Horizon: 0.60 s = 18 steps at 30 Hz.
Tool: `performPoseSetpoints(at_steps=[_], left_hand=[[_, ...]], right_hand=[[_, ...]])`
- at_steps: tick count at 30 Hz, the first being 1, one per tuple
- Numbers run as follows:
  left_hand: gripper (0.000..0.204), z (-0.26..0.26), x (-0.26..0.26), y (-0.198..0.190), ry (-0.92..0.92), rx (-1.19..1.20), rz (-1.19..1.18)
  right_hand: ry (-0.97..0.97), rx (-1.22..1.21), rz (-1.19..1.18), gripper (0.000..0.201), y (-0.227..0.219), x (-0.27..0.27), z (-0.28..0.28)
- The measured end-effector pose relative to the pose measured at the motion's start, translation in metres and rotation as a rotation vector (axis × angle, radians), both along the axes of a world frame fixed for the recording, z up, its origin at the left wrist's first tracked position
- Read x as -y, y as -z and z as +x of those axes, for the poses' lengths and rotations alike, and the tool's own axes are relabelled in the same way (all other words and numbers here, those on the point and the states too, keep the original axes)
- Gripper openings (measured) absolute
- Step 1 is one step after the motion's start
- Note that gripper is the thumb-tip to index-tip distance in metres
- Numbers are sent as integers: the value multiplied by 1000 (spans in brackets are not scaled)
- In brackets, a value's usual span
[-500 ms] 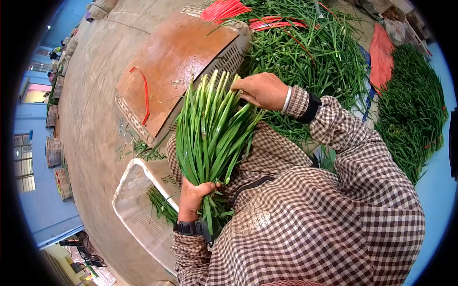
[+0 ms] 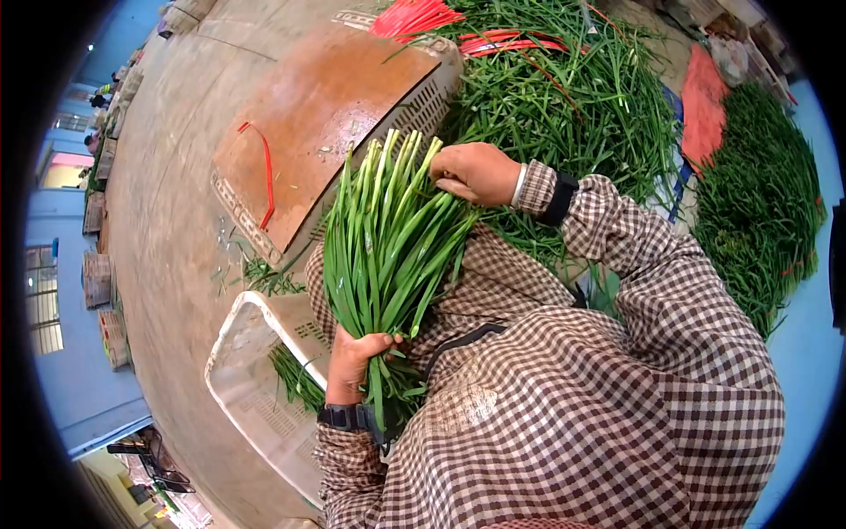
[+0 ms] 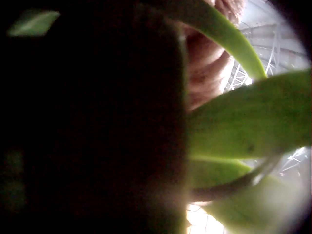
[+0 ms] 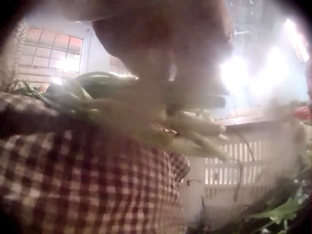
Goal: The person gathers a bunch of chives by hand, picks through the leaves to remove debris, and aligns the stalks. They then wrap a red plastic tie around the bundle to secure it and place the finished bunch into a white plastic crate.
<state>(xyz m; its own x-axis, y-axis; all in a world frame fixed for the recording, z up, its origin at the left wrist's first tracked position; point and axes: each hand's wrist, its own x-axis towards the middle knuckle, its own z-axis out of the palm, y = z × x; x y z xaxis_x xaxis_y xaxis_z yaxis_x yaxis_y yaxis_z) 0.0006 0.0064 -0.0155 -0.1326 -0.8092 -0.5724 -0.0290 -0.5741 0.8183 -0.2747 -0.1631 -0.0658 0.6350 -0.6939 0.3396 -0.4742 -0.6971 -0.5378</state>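
A thick bunch of green leafy stalks like garlic chives lies over the person's lap in the head view, pale cut ends pointing away. My left hand grips its leafy end, thumb across the leaves. At the upper right of the bunch, my right hand has its fingers curled, pinching at the stalks near their pale ends. In the right wrist view, the blurred right hand comes down over the pale stalk ends. Broad leaves and a dark shape fill most of the left wrist view.
Ahead stands an upturned crate topped by a brown board, with a red strip on it. A white basket holding some greens is at the left. Heaped greens lie ahead right, with red ties beside them.
My right hand has moved slightly left and down along the edge of the bunch. The left hand keeps its grip, shifting only a little.
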Motion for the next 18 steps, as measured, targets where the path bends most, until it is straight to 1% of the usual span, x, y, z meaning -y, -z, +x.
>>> performPoseSetpoints(at_steps=[2,3,4,7,8,10,11,12,14,15,16,18], left_hand=[[41,1,0,0,-11,8,4],[41,0,0,-1,-10,11,6],[41,-1,0,-4,-8,24,1],[42,0,3,-5,9,35,-20],[42,0,4,-5,23,30,-30],[42,-2,3,-7,3,35,-37],[41,-3,2,-9,-17,42,-40],[41,-5,2,-11,-18,45,-38],[38,-7,3,-14,-39,72,-53],[38,-7,3,-14,-38,73,-54],[36,-7,4,-13,-30,79,-54],[35,-6,5,-14,-21,85,-55]], right_hand=[[55,-61,248,16,-10,-1,5],[44,-82,210,23,-12,0,7],[45,-79,211,23,-16,1,10],[60,-209,291,31,-23,6,21],[61,-208,288,31,-19,9,22],[73,-136,375,33,-15,15,24],[96,-188,423,31,-18,15,25],[94,-186,426,31,-23,12,27],[159,-302,403,26,-28,7,31],[111,-416,420,21,-25,12,33],[112,-415,420,21,-21,12,33],[93,-352,266,20,-11,10,30]])
